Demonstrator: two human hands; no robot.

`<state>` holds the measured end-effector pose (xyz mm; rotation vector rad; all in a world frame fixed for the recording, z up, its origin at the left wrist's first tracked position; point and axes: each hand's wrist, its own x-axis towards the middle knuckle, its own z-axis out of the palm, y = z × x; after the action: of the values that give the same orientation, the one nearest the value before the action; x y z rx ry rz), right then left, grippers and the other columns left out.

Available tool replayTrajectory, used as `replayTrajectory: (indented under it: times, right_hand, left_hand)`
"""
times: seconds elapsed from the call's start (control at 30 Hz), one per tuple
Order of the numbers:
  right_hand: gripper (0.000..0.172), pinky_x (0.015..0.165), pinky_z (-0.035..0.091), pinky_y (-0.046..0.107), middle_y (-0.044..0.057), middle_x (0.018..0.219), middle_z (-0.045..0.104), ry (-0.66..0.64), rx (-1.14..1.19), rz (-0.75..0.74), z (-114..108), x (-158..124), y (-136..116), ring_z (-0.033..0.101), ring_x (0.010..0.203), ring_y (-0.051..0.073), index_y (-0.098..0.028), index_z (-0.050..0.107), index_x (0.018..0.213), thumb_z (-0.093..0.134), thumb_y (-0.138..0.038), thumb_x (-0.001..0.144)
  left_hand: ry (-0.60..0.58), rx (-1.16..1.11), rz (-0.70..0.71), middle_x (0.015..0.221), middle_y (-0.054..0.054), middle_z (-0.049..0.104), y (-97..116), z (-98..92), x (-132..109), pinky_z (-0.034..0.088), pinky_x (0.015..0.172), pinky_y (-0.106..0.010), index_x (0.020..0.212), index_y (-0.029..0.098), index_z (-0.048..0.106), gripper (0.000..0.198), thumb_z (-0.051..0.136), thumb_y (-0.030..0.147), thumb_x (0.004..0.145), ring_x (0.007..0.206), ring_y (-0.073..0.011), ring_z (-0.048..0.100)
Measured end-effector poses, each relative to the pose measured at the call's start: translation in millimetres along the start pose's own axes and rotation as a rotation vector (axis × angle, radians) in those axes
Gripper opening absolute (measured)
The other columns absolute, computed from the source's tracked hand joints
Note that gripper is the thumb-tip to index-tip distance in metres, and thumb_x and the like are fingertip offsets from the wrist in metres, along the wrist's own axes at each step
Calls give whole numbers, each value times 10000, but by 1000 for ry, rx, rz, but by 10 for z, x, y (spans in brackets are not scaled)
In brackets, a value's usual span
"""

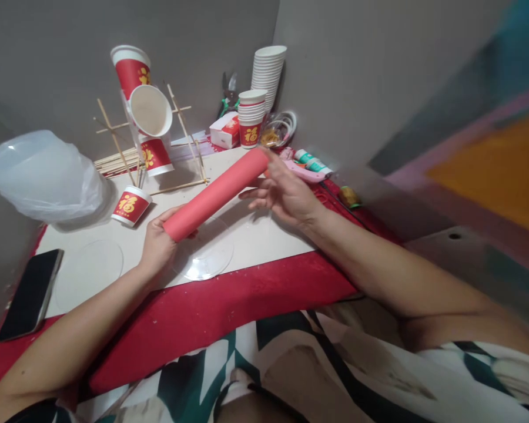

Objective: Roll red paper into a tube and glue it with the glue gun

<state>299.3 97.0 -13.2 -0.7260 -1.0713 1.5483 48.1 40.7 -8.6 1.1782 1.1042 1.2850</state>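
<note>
A rolled red paper tube [216, 194] is held slantwise over the white board [255, 235]. My left hand [158, 244] is closed round its near, lower end. My right hand [284, 191] is at the far, upper end, thumb on top of the tube and fingers loosely spread beneath it. Under the tube lies a clear round plastic disc [207, 258], and a second disc [90, 279] lies to its left.
A frame of wooden sticks holding red-and-white paper cups [147, 123] stands at the back. One cup [130, 205] stands by a plastic bag [39, 176]. Cup stacks [260, 100], a glue gun [306, 170] and a phone [30, 294] surround the board. A red cloth [229, 305] covers the table.
</note>
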Motion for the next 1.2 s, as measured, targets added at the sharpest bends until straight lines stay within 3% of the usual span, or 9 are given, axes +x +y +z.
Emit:
replayTrajectory:
  times: [0.17, 0.27, 0.37, 0.5, 0.67, 0.73, 0.93, 1.2]
  right_hand:
    - [550, 531, 591, 234, -17, 882, 725, -32, -68, -21, 9, 55, 26, 743, 737, 176, -294, 520, 1132, 828, -471, 712]
    - [537, 535, 591, 222, -23, 867, 725, 39, -19, -39, -13, 98, 32, 741, 756, 169, -293, 511, 1119, 837, -414, 711]
    - [464, 531, 590, 219, -29, 850, 721, 30, -7, -8, -17, 127, 40, 736, 750, 164, -276, 540, 1068, 831, -383, 723]
    - [454, 527, 588, 212, -32, 830, 726, 20, 18, 18, -22, 158, 40, 729, 720, 154, -247, 580, 998, 867, -371, 669]
    - [482, 484, 580, 227, -34, 846, 743, 31, -23, 2, -25, 130, 13, 738, 721, 174, -250, 618, 1000, 886, -393, 626]
    - [476, 478, 572, 215, -28, 796, 745, 59, -44, -5, -34, 107, 4, 731, 703, 169, -237, 647, 983, 900, -373, 603]
    - [345, 507, 590, 218, 14, 790, 771, 59, -81, 135, -123, 125, -28, 729, 694, 166, -194, 708, 848, 912, -299, 591]
    - [253, 532, 616, 224, -7, 687, 715, 72, -180, 132, -210, 260, -190, 674, 608, 120, -183, 711, 757, 907, -246, 610]
  left_hand:
    - [53, 83, -4, 645, -7, 668, 29, 20, 7, 483, 543, -207, 835, 168, 773, 144, 789, 215, 700, 567, -106, 575]
    - [51, 82, 2, 625, -6, 657, 88, 67, -31, 479, 526, -214, 779, 168, 754, 115, 782, 194, 671, 567, -117, 565]
    - [58, 118, -28, 593, 12, 642, 178, 133, -90, 458, 494, -216, 737, 181, 734, 107, 758, 156, 635, 526, -112, 532]
    - [73, 158, -16, 591, 36, 634, 262, 188, -135, 458, 507, -199, 810, 223, 764, 145, 706, 208, 677, 553, -110, 568]
    - [56, 156, -14, 590, 21, 657, 209, 182, -136, 485, 511, -221, 795, 193, 758, 239, 747, 128, 565, 539, -113, 548]
    - [45, 120, -14, 591, 5, 656, 133, 155, -126, 463, 480, -224, 805, 177, 759, 200, 740, 168, 607, 531, -122, 554]
    - [-2, 23, -9, 640, 4, 688, -93, 32, -50, 473, 526, -226, 971, 196, 787, 325, 736, 151, 654, 542, -116, 584]
    - [-90, 76, -25, 764, -28, 741, -18, 22, -24, 528, 581, -260, 1067, 188, 779, 355, 734, 196, 714, 626, -149, 664]
